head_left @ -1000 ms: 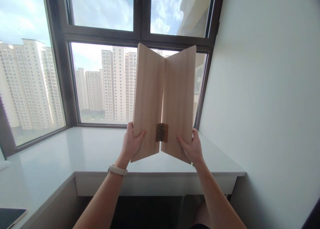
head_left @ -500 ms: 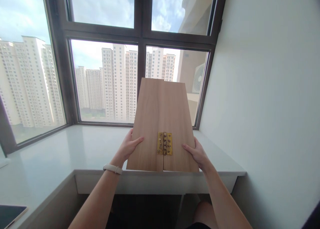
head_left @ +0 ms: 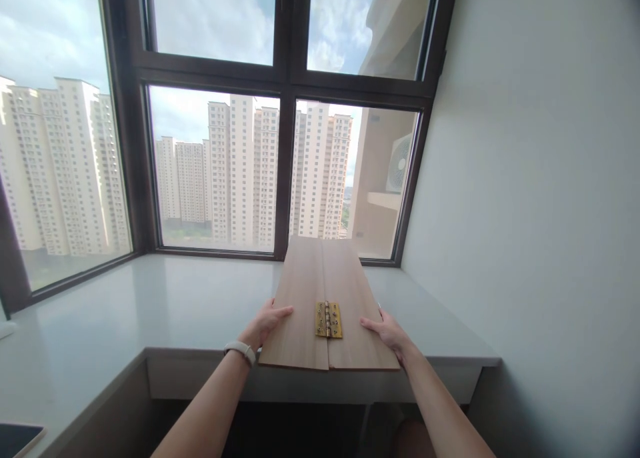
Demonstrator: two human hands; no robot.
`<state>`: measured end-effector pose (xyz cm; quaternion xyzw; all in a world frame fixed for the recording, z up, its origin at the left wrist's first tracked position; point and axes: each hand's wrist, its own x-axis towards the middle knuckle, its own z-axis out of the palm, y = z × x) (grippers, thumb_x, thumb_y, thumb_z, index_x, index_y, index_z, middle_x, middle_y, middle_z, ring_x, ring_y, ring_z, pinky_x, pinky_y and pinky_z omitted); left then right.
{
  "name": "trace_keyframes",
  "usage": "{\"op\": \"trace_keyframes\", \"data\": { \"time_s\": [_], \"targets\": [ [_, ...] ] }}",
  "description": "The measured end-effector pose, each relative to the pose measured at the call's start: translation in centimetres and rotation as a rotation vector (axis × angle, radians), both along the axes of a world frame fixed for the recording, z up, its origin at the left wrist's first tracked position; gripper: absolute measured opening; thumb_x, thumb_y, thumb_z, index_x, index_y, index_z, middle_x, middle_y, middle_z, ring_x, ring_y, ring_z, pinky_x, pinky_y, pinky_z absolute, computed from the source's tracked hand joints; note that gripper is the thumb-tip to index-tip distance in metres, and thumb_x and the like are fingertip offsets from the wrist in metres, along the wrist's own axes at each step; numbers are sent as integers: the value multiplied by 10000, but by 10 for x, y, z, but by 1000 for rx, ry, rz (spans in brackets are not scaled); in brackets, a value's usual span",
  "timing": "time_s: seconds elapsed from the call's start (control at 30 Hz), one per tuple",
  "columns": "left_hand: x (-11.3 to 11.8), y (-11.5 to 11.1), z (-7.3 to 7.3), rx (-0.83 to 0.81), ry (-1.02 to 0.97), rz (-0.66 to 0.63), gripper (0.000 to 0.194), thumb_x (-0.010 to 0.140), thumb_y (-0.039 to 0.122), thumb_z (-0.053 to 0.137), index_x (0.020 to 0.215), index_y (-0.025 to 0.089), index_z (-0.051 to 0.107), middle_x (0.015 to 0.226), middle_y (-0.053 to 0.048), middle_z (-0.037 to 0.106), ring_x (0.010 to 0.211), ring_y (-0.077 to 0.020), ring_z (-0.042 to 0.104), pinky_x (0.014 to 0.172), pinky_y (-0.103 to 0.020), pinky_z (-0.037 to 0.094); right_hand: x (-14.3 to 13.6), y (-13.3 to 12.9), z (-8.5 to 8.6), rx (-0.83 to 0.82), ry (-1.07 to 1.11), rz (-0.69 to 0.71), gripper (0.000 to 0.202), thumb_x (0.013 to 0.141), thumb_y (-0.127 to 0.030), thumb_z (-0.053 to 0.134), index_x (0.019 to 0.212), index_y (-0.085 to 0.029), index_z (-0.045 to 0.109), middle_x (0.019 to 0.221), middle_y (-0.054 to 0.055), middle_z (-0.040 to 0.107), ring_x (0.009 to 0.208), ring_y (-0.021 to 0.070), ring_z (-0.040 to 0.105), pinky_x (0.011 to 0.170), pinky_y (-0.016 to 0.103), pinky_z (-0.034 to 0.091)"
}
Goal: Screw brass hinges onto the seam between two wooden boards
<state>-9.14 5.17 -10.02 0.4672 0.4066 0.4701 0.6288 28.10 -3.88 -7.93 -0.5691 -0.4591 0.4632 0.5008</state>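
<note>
Two light wooden boards (head_left: pixel 306 278) lie side by side, joined by a brass butt hinge (head_left: pixel 329 320) that straddles their seam near the end closest to me. Screw heads show on both hinge leaves. My left hand (head_left: pixel 267 321) grips the outer edge of the left board, thumb on top and the other fingers mostly hidden behind the edge. On the opposite side my right hand (head_left: pixel 390 331) holds the right board (head_left: pixel 350 278) the same way. The near ends of the boards reach past the front edge of the white ledge; whether they touch it I cannot tell.
A white window ledge (head_left: pixel 210 311) spans the front beneath dark-framed windows. To the right rises a plain wall (head_left: pixel 525 178). A flat dark-screened device (head_left: pixel 19 438) lies at the lower left. Outside stand tall buildings (head_left: pixel 243 171) and an air-conditioner unit (head_left: pixel 399 165).
The hinged boards have tilted down from a steep slant toward flat, their far end dropping below the window view. Both hands have moved down with them, keeping their hold.
</note>
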Motion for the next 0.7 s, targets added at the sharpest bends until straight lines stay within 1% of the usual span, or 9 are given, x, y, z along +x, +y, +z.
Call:
{"op": "trace_keyframes", "data": {
  "time_s": [0.1,0.23,0.37,0.5,0.6,0.7],
  "targets": [
    [0,9,-11,-42,39,-5,665,656,358,958,1152,162,561,1149,-184,745,953,-330,758,767,-423,648,3,10,-9,-56,-1,3,677,674,-471,912,1180,-179,570,1145,175,754,962,322,761,786,413,649],
    [-1,18,-15,-96,101,-12,636,669,361,947,1142,162,571,1123,-179,752,950,-331,760,770,-422,647,5,24,-17,-92,-34,-2,662,670,-459,909,1167,-169,581,1162,183,748,979,321,755,773,391,646],
    [-1,27,-13,-128,163,-9,594,693,343,925,1134,162,569,1114,-182,755,953,-334,761,771,-413,644,5,36,-21,-128,-77,-6,664,671,-462,906,1169,-154,593,1161,190,743,986,320,751,767,383,640],
    [1,33,-11,-139,190,-4,574,714,327,900,1145,161,559,1107,-187,756,940,-339,762,762,-420,642,3,43,-20,-152,-59,-4,677,672,-449,910,1189,-154,588,1165,192,737,994,317,749,791,391,637],
    [2,35,-8,-155,223,5,597,695,352,911,1142,159,566,1079,-185,759,938,-353,758,765,-443,640,1,47,-19,-169,-64,-16,661,681,-434,903,1187,-150,587,1155,186,744,984,306,751,785,382,635],
    [3,34,-2,-153,238,13,620,663,377,937,1126,167,582,1047,-180,761,946,-362,751,797,-462,629,0,49,-20,-161,-75,2,626,700,-447,884,1170,-151,595,1134,169,755,960,293,757,765,368,635]
  ]
}}
